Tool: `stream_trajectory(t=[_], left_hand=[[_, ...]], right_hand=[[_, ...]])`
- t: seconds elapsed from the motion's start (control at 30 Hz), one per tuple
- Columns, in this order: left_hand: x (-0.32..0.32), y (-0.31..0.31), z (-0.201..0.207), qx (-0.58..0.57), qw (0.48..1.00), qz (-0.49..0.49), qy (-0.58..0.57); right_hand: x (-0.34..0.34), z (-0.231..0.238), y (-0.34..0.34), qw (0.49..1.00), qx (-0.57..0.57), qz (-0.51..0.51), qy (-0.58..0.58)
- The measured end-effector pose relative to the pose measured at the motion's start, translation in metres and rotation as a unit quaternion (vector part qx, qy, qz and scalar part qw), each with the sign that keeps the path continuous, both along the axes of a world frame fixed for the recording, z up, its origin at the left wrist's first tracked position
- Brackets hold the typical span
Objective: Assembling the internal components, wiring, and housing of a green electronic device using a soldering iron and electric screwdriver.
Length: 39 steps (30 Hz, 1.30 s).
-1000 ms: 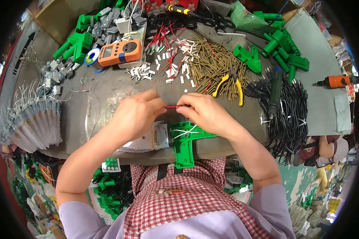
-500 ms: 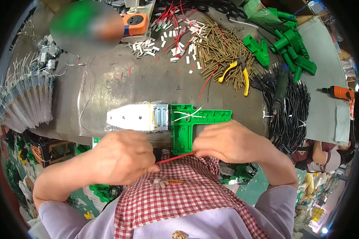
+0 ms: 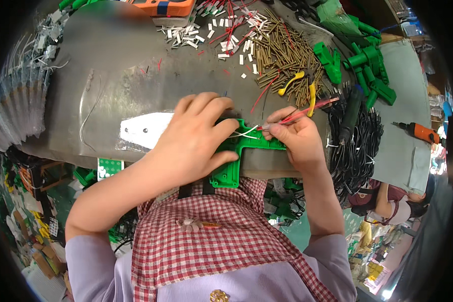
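A green plastic housing (image 3: 230,173), T-shaped and hollow, lies at the table's front edge. A white plate (image 3: 145,126) in clear wrap adjoins its left side, partly hidden under my left hand (image 3: 199,132). That hand spreads its fingers over the joint, thumb and forefinger apart above the housing. My right hand (image 3: 298,137) pinches a red wire (image 3: 309,110) between thumb and fingers over the housing's right arm. The wire's near end is close to the white wires (image 3: 246,133) rising from the housing; whether they touch, I cannot tell.
Behind lie small white connectors (image 3: 186,36), a heap of brass-coloured rods (image 3: 279,50) and yellow-handled pliers (image 3: 312,95). Bundled black cables (image 3: 355,146) and green plastic parts (image 3: 370,68) lie to the right, beside an orange power tool (image 3: 423,132). Wrapped strips (image 3: 22,103) fan out at left.
Both hands have risen from the table's front edge onto the work. My right hand now carries the red wire to the white wires; my left has opened over the plate and housing.
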<state>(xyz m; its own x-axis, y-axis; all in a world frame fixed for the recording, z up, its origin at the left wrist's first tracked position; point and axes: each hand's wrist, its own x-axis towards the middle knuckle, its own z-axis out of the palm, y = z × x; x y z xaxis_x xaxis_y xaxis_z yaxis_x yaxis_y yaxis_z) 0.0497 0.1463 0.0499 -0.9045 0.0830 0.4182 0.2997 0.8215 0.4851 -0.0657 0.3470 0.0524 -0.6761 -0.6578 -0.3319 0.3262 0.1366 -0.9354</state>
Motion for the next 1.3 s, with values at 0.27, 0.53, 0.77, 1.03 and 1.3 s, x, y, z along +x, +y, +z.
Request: stream_trajectory(t=[0.27, 0.53, 0.77, 1.03, 1.3], left_hand=[[-0.005, -0.010, -0.035, 0.265, 0.964, 0.020, -0.020], [-0.002, -0.011, -0.039, 0.300, 0.954, 0.022, 0.000], [-0.001, -0.014, -0.041, 0.308, 0.951, 0.006, 0.017], [-0.006, -0.012, -0.044, 0.310, 0.950, 0.009, 0.032], [-0.005, -0.009, -0.041, 0.309, 0.949, 0.011, 0.056]], right_hand=[[0.026, -0.006, -0.017, 0.892, 0.155, 0.079, 0.416], [0.029, -0.009, -0.024, 0.833, 0.186, 0.146, 0.500], [0.038, -0.019, -0.023, 0.852, 0.166, 0.117, 0.483], [0.027, 0.004, -0.036, 0.770, 0.233, 0.244, 0.541], [0.027, -0.002, -0.038, 0.773, 0.225, 0.235, 0.545]])
